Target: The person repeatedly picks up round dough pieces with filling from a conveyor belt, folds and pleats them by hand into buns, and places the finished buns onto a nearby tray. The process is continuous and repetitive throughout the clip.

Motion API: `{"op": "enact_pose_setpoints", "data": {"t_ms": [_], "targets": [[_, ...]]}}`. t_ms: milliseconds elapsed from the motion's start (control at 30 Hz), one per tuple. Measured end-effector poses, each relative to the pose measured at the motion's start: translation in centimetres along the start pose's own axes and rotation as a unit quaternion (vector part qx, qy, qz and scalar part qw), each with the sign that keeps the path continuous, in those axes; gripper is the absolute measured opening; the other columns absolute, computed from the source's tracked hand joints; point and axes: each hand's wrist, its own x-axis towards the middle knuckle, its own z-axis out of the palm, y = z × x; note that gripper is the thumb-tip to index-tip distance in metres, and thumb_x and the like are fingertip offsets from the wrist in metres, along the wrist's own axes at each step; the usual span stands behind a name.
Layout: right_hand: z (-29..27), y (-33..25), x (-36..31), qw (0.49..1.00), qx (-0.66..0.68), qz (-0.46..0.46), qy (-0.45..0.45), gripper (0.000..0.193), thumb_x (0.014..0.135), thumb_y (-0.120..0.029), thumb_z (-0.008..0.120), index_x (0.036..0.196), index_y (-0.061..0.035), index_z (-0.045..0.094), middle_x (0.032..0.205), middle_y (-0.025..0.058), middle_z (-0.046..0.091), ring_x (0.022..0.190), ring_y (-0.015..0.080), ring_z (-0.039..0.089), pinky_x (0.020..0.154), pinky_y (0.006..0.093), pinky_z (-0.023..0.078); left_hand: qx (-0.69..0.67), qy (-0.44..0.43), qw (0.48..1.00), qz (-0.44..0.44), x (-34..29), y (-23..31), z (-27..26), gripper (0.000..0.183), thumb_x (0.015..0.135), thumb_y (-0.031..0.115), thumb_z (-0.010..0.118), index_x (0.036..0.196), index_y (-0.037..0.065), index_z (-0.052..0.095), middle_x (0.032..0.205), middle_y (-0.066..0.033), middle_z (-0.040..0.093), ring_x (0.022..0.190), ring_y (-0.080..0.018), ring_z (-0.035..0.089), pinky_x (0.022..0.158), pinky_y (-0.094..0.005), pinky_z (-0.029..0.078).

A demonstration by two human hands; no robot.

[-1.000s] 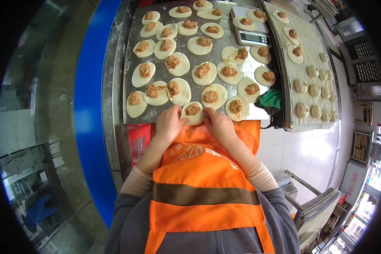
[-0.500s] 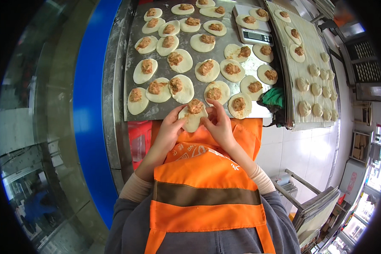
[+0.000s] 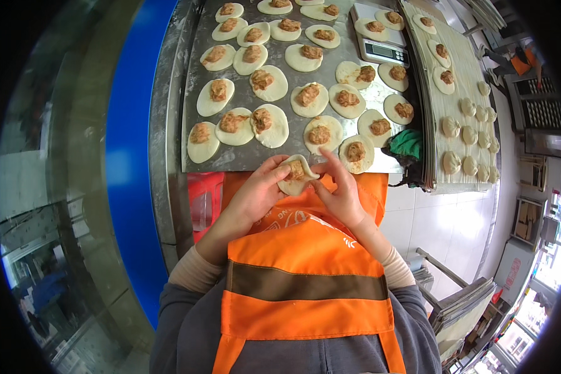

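Note:
A round dough wrapper (image 3: 292, 186) with reddish-brown meat filling (image 3: 296, 170) is held in front of my apron, just off the near edge of the metal table. My left hand (image 3: 258, 192) cradles it from the left, thumb against the filling. On the other side, the fingers of my right hand (image 3: 341, 192) pinch the wrapper's right edge, which is raised and folded. Beyond my hands, several flat wrappers topped with filling lie on the metal table (image 3: 243, 161); a filled wrapper (image 3: 323, 134) and another (image 3: 356, 154) are closest to my right hand.
A digital scale (image 3: 386, 53) carries two filled wrappers. To the right, a cloth-lined board stack (image 3: 445, 128) bears pleated buns (image 3: 451, 163) and several filled wrappers. A green cloth (image 3: 406, 143) sits at the table's corner. Under the near edge is a red plastic stool (image 3: 206, 202).
The wrapper has gone from lying fairly flat to cupped, its right edge now folded up by my right fingers. My left thumb has moved onto the filling. The view has shifted slightly.

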Motion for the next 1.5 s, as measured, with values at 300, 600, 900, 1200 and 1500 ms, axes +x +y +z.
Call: {"op": "enact_pose_setpoints", "data": {"t_ms": [300, 600, 900, 1200, 1500], "targets": [[-0.8, 1.3, -0.1, 0.906, 0.31, 0.276, -0.081, 0.019, 0.095, -0.005, 0.062, 0.113, 0.0004, 0.063, 0.095, -0.0013, 0.064, 0.082, 0.0065, 0.057, 0.074, 0.0229, 0.048, 0.295, -0.007, 0.945, 0.137, -1.9, 1.8, 3.3, 0.048, 0.098, 0.017, 0.056, 0.139, 0.001, 0.037, 0.125, -0.0122, 0.054, 0.123, -0.0176, 0.05, 0.107, -0.0335, 0.039], [-1.3, -1.8, 2.3, 0.993, -0.023, 0.034, -0.111, 0.013, 0.091, -0.002, 0.065, 0.104, 0.0006, 0.066, 0.082, -0.0004, 0.061, 0.075, 0.0095, 0.059, 0.066, 0.0256, 0.05, -0.073, -0.095, 0.992, -0.047, -0.6, -0.2, 2.7, 0.061, 0.102, 0.05, 0.041, 0.14, 0.002, 0.039, 0.136, -0.0114, 0.049, 0.128, -0.0221, 0.049, 0.108, -0.0398, 0.039], [-1.5, 0.4, 2.1, 0.938, 0.169, 0.279, -0.113, 0.014, 0.092, -0.005, 0.065, 0.104, 0.0028, 0.065, 0.084, 0.0009, 0.065, 0.073, 0.0054, 0.059, 0.065, 0.0212, 0.05, 0.159, 0.025, 0.987, -0.021, -0.1, -0.4, 1.0, 0.043, 0.093, 0.031, 0.068, 0.122, 0.003, 0.052, 0.107, -0.0042, 0.059, 0.098, -0.0093, 0.058, 0.073, -0.022, 0.054], [-1.5, 1.0, 1.3, 0.95, 0.106, 0.258, -0.144, 0.012, 0.092, -0.006, 0.066, 0.099, 0.0029, 0.065, 0.081, 0.0023, 0.063, 0.069, 0.0086, 0.058, 0.062, 0.0238, 0.048, 0.231, 0.075, 0.967, 0.076, 0.8, -2.4, -0.2, 0.031, 0.095, 0.018, 0.065, 0.119, 0.003, 0.052, 0.099, -0.0046, 0.061, 0.076, -0.0093, 0.059, 0.051, -0.0207, 0.047], [-1.5, -0.6, 2.3, 0.982, 0.034, 0.144, -0.12, 0.015, 0.084, -0.001, 0.069, 0.098, -0.0011, 0.064, 0.084, 0.011, 0.063, 0.07, 0.0245, 0.062, 0.063, 0.0323, 0.05, 0.508, 0.007, 0.816, 0.274, 1.8, -2.3, -0.4, 0.032, 0.093, 0.011, 0.066, 0.122, 0.006, 0.055, 0.099, -0.005, 0.063, 0.082, -0.0098, 0.061, 0.054, -0.0212, 0.048]]}}
